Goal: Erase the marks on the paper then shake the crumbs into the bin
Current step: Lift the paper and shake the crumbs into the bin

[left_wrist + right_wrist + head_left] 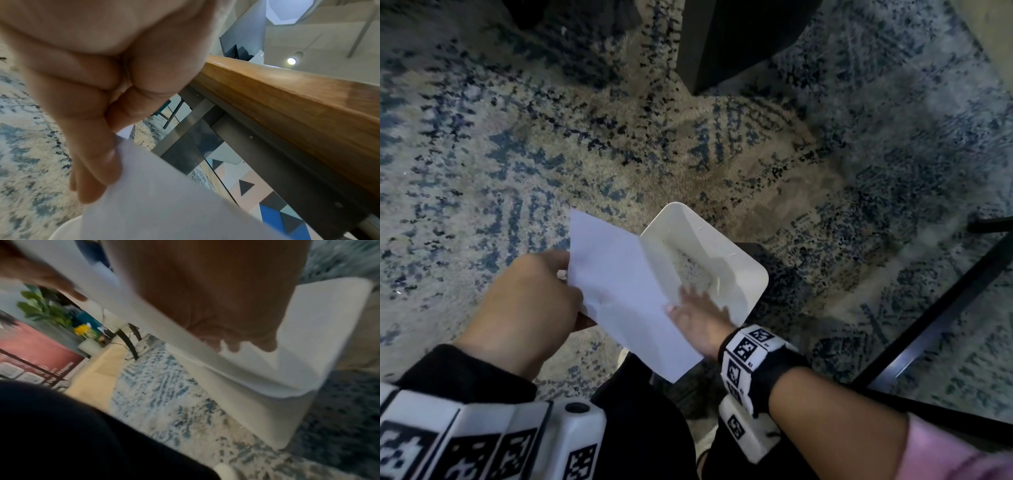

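- Pinching the paper [630, 291] at its 9 o'clock edge: left hand [534, 301], thumb on top, fingers curled beneath.
- Lay flat against the sheet's 3 o'clock edge: right hand [700, 313], fingers straight.
- Sat under the sheet toward 2 o'clock on the rug [517, 154]: white bin [739, 263].

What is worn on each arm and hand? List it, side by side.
Left hand: bare, black sleeve, white wrist band with black square code markers. Right hand: bare, black wrist wrap carrying white marker blocks, pink sleeve higher up.
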The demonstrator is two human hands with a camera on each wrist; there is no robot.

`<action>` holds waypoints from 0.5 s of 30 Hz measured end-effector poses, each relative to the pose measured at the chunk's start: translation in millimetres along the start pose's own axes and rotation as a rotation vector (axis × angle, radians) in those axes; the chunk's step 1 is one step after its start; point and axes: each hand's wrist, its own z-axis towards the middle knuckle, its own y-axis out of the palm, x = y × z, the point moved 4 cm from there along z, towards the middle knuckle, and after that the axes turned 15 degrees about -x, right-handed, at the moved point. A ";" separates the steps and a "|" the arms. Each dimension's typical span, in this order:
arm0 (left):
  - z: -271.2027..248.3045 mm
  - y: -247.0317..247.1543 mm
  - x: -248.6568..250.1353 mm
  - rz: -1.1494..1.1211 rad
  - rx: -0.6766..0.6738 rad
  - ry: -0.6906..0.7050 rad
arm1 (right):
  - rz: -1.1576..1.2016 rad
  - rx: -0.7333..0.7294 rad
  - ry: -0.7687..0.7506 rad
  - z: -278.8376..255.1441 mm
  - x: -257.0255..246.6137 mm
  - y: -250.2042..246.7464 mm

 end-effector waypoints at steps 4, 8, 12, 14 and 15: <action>-3.3 -0.1 0.7 -0.026 -0.049 0.032 | 0.298 0.021 -0.376 4.4 -21.2 -4.8; -1.5 -3.7 -6.8 -0.082 -0.058 0.026 | 0.225 -0.187 -0.161 14.3 -9.7 3.7; 0.5 -8.1 -13.7 -0.100 -0.052 0.013 | 0.058 0.013 0.149 28.7 10.9 -31.1; 0.8 -7.5 -15.2 -0.105 -0.066 0.008 | 0.078 0.138 -0.027 38.1 -6.9 -40.7; 0.7 -7.2 -14.8 -0.100 -0.070 0.002 | 0.103 0.141 -0.153 41.4 -20.0 -38.5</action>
